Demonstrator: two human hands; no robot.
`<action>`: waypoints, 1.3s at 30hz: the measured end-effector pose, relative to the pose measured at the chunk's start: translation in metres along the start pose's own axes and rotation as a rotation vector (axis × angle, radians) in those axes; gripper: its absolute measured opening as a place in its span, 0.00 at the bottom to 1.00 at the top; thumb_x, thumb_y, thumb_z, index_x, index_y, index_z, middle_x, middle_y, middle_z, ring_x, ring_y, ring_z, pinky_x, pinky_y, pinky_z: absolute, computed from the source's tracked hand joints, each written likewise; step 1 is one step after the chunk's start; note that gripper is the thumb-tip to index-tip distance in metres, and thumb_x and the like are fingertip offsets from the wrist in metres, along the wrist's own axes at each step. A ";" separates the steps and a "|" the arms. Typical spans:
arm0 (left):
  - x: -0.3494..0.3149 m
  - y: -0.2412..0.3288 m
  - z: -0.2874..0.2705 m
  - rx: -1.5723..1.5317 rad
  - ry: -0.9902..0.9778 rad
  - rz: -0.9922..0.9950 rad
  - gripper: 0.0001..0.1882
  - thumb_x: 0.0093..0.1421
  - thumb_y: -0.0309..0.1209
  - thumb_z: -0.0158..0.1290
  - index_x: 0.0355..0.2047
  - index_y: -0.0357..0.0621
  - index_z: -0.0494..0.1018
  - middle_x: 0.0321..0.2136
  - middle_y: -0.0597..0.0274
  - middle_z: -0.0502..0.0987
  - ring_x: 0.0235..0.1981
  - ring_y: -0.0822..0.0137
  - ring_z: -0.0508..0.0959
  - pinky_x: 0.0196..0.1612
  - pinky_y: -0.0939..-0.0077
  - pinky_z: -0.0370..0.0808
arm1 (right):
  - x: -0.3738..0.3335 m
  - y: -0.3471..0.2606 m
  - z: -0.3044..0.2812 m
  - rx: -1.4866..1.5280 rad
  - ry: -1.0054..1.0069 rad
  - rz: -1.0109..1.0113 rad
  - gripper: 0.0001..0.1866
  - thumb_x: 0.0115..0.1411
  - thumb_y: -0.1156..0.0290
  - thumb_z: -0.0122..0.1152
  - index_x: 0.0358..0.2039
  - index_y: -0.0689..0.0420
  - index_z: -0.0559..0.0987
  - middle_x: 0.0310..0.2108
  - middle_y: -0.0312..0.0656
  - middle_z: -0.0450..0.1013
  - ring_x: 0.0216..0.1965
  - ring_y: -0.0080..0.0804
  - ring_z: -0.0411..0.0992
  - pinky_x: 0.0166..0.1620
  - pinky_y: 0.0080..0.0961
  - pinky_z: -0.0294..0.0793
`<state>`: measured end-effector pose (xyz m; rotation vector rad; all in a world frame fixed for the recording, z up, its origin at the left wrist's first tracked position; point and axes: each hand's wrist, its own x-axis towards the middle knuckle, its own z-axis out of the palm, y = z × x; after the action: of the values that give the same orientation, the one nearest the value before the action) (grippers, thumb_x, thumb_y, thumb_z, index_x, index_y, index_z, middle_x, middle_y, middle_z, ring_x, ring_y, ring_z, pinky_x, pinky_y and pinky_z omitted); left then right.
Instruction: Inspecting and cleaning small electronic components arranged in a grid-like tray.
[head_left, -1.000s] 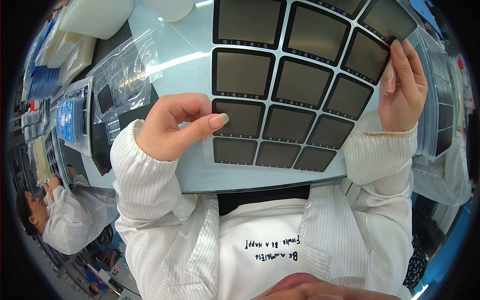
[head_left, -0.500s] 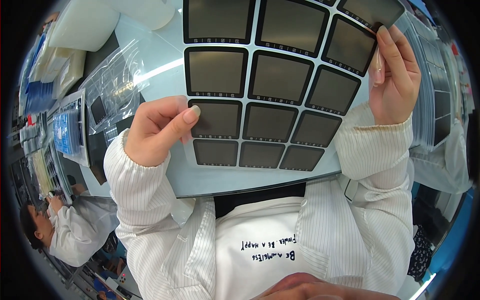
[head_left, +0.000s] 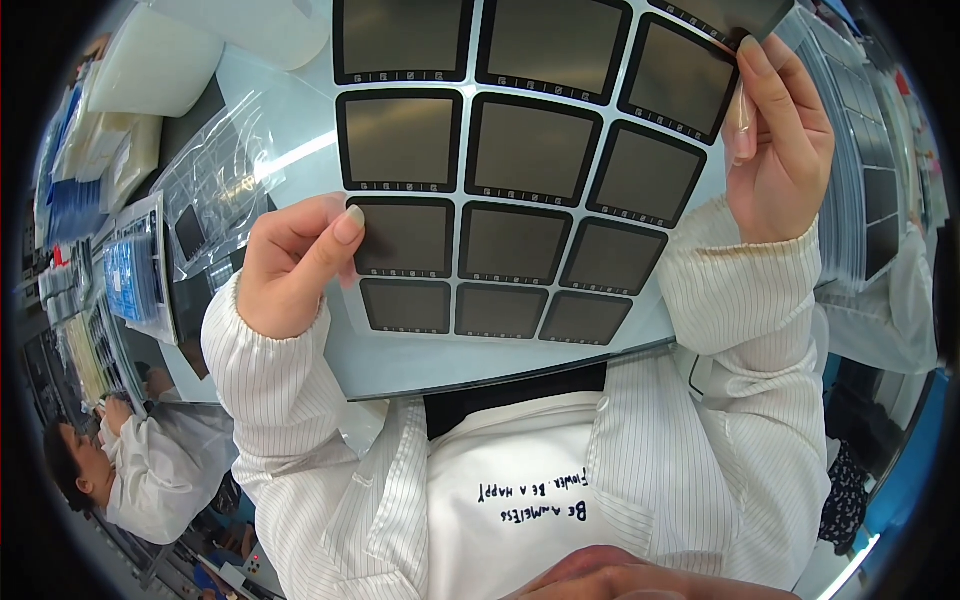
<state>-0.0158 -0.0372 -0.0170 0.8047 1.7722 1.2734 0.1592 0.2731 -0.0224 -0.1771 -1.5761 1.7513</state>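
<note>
Between my two hands a large clear plastic sheet (head_left: 465, 150) is held up over the table. Rows of dark rectangular panels with black borders cover it, each with a strip of small marks along its lower border. My left hand (head_left: 290, 262) pinches the sheet's left edge, thumb on top, beside the second-lowest row. At the upper right, my right hand (head_left: 782, 140) grips the opposite edge between thumb and fingers. The sheet's far end runs out of the picture at the top.
The pale glossy table (head_left: 400, 372) lies beneath. Clear plastic bags (head_left: 225, 190), a blue-and-white pack (head_left: 135, 278) and a large translucent white roll (head_left: 160, 60) are at the left. A stack of panel sheets (head_left: 870, 170) stands at the right. A co-worker (head_left: 165, 470) sits at lower left.
The sheet has shifted a little to the left, both hands moving with it and keeping their grip on its edges. More of the table shows to its right.
</note>
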 end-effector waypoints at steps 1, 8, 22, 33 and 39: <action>0.000 0.001 0.001 0.010 0.014 -0.002 0.18 0.64 0.39 0.48 0.22 0.39 0.70 0.19 0.69 0.67 0.20 0.77 0.66 0.26 0.83 0.62 | 0.000 0.000 0.002 -0.004 0.019 -0.003 0.16 0.63 0.76 0.50 0.50 0.67 0.72 0.25 0.38 0.75 0.14 0.13 0.62 0.19 0.06 0.59; 0.001 0.000 0.000 0.003 0.029 0.009 0.18 0.64 0.38 0.48 0.22 0.39 0.69 0.19 0.68 0.67 0.20 0.77 0.66 0.26 0.83 0.63 | 0.000 -0.017 0.027 0.155 0.168 0.150 0.06 0.58 0.78 0.55 0.37 0.64 0.76 0.18 0.40 0.73 0.12 0.25 0.67 0.19 0.15 0.66; 0.001 -0.004 -0.005 -0.035 0.017 0.091 0.13 0.64 0.35 0.49 0.27 0.39 0.71 0.21 0.69 0.69 0.21 0.80 0.66 0.26 0.86 0.63 | 0.008 -0.022 0.030 0.054 0.301 0.028 0.05 0.61 0.75 0.53 0.35 0.61 0.76 0.11 0.32 0.68 0.08 0.15 0.58 0.13 0.10 0.53; 0.001 0.000 0.001 -0.064 0.067 0.131 0.09 0.62 0.30 0.51 0.31 0.36 0.72 0.21 0.68 0.69 0.20 0.79 0.66 0.25 0.85 0.63 | 0.017 -0.028 0.021 -0.019 0.353 -0.048 0.06 0.62 0.74 0.53 0.34 0.60 0.77 0.09 0.30 0.64 0.08 0.14 0.55 0.14 0.10 0.51; 0.001 -0.001 -0.001 -0.043 0.048 0.146 0.08 0.62 0.29 0.51 0.32 0.36 0.74 0.21 0.68 0.70 0.20 0.78 0.66 0.25 0.85 0.64 | 0.019 -0.024 0.023 -0.013 0.388 -0.047 0.06 0.62 0.74 0.53 0.34 0.60 0.77 0.10 0.30 0.65 0.08 0.14 0.55 0.15 0.10 0.51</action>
<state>-0.0172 -0.0371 -0.0177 0.8992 1.7440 1.4320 0.1434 0.2656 0.0117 -0.4544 -1.2973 1.5587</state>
